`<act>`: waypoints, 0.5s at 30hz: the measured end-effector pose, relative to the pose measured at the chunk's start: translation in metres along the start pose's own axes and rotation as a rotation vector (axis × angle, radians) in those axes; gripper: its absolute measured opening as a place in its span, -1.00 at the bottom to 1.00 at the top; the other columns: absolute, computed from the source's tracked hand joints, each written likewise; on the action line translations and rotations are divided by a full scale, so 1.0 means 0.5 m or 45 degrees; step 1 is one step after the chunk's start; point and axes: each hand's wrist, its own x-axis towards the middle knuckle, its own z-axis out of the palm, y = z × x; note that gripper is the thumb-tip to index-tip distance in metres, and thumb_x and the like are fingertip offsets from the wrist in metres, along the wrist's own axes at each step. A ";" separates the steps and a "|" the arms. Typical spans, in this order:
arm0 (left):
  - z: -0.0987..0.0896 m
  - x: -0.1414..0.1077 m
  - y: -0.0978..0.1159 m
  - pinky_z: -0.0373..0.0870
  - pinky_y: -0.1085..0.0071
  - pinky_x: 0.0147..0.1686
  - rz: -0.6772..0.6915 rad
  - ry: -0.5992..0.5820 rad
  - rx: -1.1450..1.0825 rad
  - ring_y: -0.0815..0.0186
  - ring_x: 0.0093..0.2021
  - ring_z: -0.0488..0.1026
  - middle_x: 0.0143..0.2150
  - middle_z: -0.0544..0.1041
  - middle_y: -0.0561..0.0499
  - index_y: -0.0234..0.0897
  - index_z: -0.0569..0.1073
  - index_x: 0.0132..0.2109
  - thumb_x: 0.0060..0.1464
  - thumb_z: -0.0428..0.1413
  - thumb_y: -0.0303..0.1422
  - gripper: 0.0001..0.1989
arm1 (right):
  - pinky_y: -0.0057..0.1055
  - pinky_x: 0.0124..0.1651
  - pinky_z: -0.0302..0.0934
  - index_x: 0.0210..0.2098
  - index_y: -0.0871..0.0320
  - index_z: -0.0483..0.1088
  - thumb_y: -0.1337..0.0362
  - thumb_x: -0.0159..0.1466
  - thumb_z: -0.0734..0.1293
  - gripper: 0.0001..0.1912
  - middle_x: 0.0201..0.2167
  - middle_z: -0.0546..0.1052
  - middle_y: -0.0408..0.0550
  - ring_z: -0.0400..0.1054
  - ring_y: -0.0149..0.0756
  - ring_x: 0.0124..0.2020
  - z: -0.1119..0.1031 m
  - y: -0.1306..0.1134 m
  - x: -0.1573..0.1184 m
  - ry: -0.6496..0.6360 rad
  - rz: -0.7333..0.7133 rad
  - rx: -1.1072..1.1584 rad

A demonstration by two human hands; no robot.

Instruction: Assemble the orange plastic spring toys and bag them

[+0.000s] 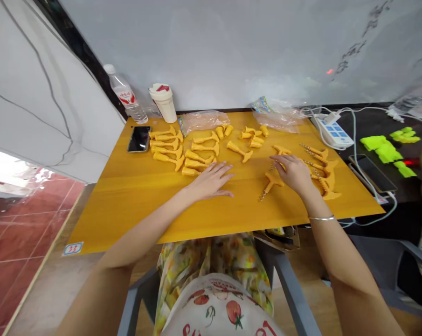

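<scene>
My left hand [212,181] lies palm down with its fingers spread, beside a group of yellow corkscrews with capped screws [197,164]. My right hand [295,173] bends its fingers and thumb down over a yellow corkscrew [281,150]; its stem is partly hidden under the fingertips, and a bit of metal spiral shows beside them. Just below lies another corkscrew [274,179], its bare spiral pointing toward me. Right of that hand, several uncapped corkscrews [328,175] are piled together. A single capped corkscrew [239,151] rests between my two hands, farther back.
Loose yellow caps [255,141] lie toward the back. Behind them are clear plastic bags [205,122], a white cup [164,102], a water bottle [127,95] and a phone [139,139]. A power strip [335,131] with cables stands right; neon-yellow pieces [385,149] lie near another person's arm.
</scene>
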 end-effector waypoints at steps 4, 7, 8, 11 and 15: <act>0.012 0.017 0.027 0.06 0.00 0.37 0.040 -0.035 -0.012 -0.06 0.42 0.12 0.37 0.27 -0.28 -0.32 0.34 0.29 0.19 -0.01 0.14 -0.26 | -0.12 0.06 0.32 0.12 0.10 0.46 0.35 0.37 0.14 -0.59 0.03 0.56 0.05 0.42 -0.10 0.02 -0.001 0.031 -0.089 -0.105 -0.130 0.067; 0.021 0.030 0.040 0.08 0.01 0.36 0.037 -0.081 -0.016 -0.05 0.42 0.12 0.38 0.25 -0.27 -0.29 0.32 0.30 0.20 -0.02 0.13 -0.27 | -0.12 0.13 0.32 0.12 0.05 0.46 0.38 0.36 0.16 -0.58 0.17 0.46 0.03 0.36 -0.10 0.12 0.007 0.026 -0.123 -0.207 -0.298 0.108; 0.024 0.033 0.043 0.08 0.01 0.36 0.032 -0.093 -0.018 -0.05 0.42 0.12 0.39 0.24 -0.26 -0.29 0.32 0.31 0.21 -0.03 0.13 -0.28 | -0.11 0.12 0.33 0.11 0.04 0.48 0.37 0.37 0.17 -0.60 0.19 0.44 0.03 0.35 -0.09 0.13 0.010 0.019 -0.127 -0.224 -0.320 0.100; 0.027 0.038 0.048 0.08 0.03 0.37 0.022 -0.102 -0.028 -0.03 0.42 0.11 0.39 0.24 -0.25 -0.30 0.31 0.31 0.22 -0.03 0.11 -0.28 | -0.11 0.09 0.35 0.03 0.06 0.52 0.28 0.39 0.19 -0.67 0.16 0.43 0.10 0.36 -0.06 0.09 0.021 -0.010 -0.125 -0.216 -0.308 0.068; 0.018 0.030 0.050 0.09 0.05 0.37 0.003 -0.088 -0.059 -0.02 0.42 0.12 0.38 0.25 -0.25 -0.29 0.31 0.31 0.22 -0.03 0.11 -0.29 | -0.22 0.00 0.37 0.01 0.09 0.52 0.19 0.42 0.19 -0.68 0.09 0.44 0.14 0.39 -0.09 0.04 0.031 -0.064 -0.102 -0.223 -0.260 0.058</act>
